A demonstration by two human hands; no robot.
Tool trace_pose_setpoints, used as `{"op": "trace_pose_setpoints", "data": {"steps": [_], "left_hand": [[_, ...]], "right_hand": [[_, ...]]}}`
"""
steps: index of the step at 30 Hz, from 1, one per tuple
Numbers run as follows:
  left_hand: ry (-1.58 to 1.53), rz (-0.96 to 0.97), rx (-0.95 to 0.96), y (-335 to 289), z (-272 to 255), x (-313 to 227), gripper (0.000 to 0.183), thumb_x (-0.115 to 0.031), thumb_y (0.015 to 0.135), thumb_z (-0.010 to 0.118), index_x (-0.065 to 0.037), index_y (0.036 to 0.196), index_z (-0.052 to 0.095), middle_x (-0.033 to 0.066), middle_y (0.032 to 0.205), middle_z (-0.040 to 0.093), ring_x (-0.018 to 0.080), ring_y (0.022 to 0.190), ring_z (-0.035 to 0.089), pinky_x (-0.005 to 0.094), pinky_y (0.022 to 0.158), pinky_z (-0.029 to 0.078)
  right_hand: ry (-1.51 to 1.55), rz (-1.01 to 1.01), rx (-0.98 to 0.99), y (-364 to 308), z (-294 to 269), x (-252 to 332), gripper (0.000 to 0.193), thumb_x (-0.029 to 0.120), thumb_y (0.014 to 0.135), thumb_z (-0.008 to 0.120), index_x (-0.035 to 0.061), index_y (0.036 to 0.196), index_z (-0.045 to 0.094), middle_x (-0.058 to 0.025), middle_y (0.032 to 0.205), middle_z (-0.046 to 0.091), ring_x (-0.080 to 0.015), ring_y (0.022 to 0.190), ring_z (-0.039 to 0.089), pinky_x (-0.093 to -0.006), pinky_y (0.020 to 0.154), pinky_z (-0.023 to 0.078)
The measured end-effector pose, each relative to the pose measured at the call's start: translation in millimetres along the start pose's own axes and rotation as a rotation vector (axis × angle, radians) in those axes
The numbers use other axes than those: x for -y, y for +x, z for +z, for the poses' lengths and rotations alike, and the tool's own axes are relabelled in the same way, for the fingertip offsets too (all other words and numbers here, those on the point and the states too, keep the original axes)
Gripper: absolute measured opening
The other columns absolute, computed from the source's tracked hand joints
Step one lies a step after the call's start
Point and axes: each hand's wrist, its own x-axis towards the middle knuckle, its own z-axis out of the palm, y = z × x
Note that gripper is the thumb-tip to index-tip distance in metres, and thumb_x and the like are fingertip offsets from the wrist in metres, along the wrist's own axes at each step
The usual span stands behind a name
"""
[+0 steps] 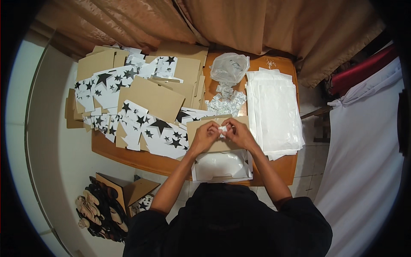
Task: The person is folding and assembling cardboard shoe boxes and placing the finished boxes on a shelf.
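Between the fingertips of both hands is a small white sachet (222,129), pinched from either side. My left hand (205,135) and my right hand (239,133) are closed, fingers bent toward each other. Beneath them lies a flat brown cardboard piece (222,147). Nearest my body, a glossy white sheet or plastic bag (220,166) rests at the table's front edge, partly under the cardboard. Beyond my hands spreads a heap of similar small sachets (226,103), next to a crumpled clear plastic bag (230,67).
Left on the wooden table (124,152) are piled cardboard pieces (150,96) and white sheets with black stars (160,126). A stack of white plastic bags (274,113) lies right. Shoes (100,210) sit lower left; brown curtains (239,25) hang behind; white cloth (364,141) hangs right.
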Motion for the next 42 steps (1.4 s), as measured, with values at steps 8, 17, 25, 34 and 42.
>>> {"op": "trace_pose_setpoints", "data": {"steps": [8,17,25,34,42], "left_hand": [[-0.064,-0.089,-0.017,-91,23,34,0.015,-0.007,0.096,0.068,0.003,0.103,0.061,0.0125,0.087,0.073,0.0134,0.078,0.072,0.0258,0.068,0.057],[0.137,0.033,0.038,-125,26,78,0.022,-0.012,0.095,0.07,0.002,0.108,0.061,0.0103,0.091,0.071,0.016,0.085,0.072,0.0284,0.074,0.055],[0.171,0.166,-0.15,-162,-10,99,0.022,-0.012,0.09,0.073,0.001,0.105,0.065,0.0137,0.099,0.073,0.021,0.086,0.072,0.031,0.078,0.057],[0.522,0.228,-0.482,-114,-60,108,0.033,-0.021,0.086,0.075,0.0,0.108,0.064,0.0179,0.099,0.068,0.0276,0.075,0.068,0.0389,0.072,0.055],[0.32,-0.047,-0.34,-40,-57,89,0.064,-0.02,0.084,0.076,0.001,0.133,0.04,0.0289,0.109,0.069,0.0441,0.099,0.069,0.0451,0.09,0.053]], "right_hand": [[-0.011,0.044,0.087,-70,48,-50,0.024,0.0,0.09,0.07,0.0011,0.112,0.062,-0.0019,0.082,0.058,-0.0098,0.07,0.059,-0.0262,0.065,0.05],[-0.368,-0.046,-0.043,-115,80,-57,0.027,0.007,0.089,0.073,0.0029,0.113,0.061,-0.0129,0.087,0.068,-0.0238,0.079,0.069,-0.0339,0.074,0.055],[-0.424,0.026,-0.191,-153,87,-69,0.03,0.011,0.088,0.072,-0.0008,0.115,0.062,-0.0215,0.1,0.072,-0.0364,0.092,0.071,-0.0429,0.081,0.055],[-0.657,-0.031,-0.42,-108,40,-70,0.035,0.014,0.087,0.07,-0.0001,0.117,0.06,-0.0244,0.108,0.065,-0.042,0.104,0.063,-0.048,0.088,0.051],[-0.498,0.165,-0.635,-43,-14,-95,0.074,0.021,0.083,0.074,-0.0049,0.144,0.04,-0.0274,0.108,0.068,-0.0465,0.103,0.065,-0.0481,0.093,0.052]]}}
